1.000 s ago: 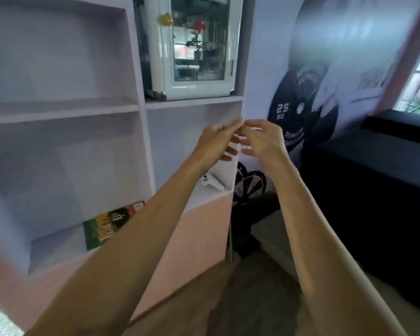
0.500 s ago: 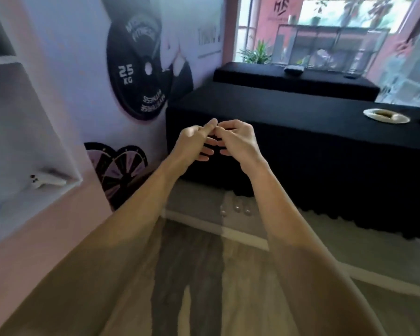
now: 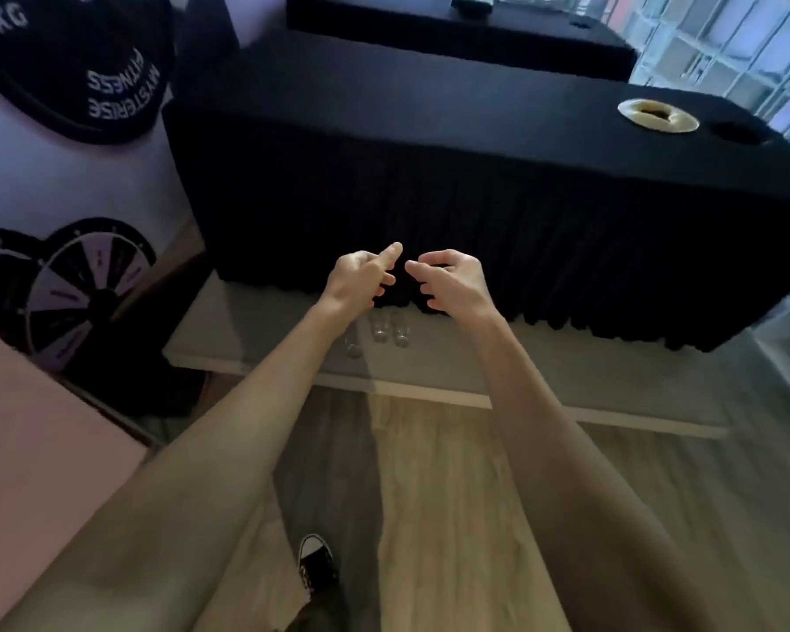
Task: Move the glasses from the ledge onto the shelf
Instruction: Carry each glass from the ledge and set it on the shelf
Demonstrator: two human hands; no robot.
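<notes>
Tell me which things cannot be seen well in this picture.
Head view only:
- Leftmost of the three glasses: partly hidden by the left forearm.
- What lies in the plate on the black table: too small and blurred.
- The shelf: out of frame.
- Shoe: the leg above it is cut off by the bottom edge.

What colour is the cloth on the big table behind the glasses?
Black, pleated skirt; clearest in the head view.

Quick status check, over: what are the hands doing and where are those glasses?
Left hand open, empty; right hand open, empty. Three glasses on the ledge below the hands, untouched. Nothing in the way.
</notes>
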